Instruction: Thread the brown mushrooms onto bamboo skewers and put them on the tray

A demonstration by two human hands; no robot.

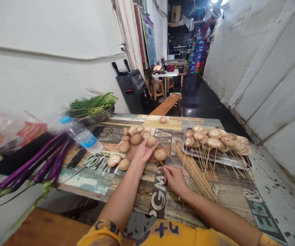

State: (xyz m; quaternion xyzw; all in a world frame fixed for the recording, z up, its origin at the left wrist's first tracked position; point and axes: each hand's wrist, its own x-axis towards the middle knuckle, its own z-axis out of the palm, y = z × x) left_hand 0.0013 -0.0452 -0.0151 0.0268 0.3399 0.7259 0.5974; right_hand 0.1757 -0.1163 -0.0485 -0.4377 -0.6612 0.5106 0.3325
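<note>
My left hand point(143, 152) reaches into a pile of loose brown mushrooms point(134, 138) on the patterned table point(147, 191); its fingers curl round one mushroom point(151, 140). My right hand point(174, 177) rests on the table nearer me, fingers pinched on a thin bamboo skewer point(160, 163) whose tip points at a mushroom point(160, 154) lying just ahead of it. A loose bundle of bare skewers point(193, 171) lies to the right of that hand. Behind it, a metal tray point(188, 150) holds several skewered mushrooms point(215, 138).
Long purple eggplants point(42, 162), a water bottle point(82, 136) and a knife point(77, 158) lie on the table's left side. A metal bowl of green stalks point(93, 106) stands at the back left. A wooden bench point(166, 104) and a black machine point(134, 89) stand beyond.
</note>
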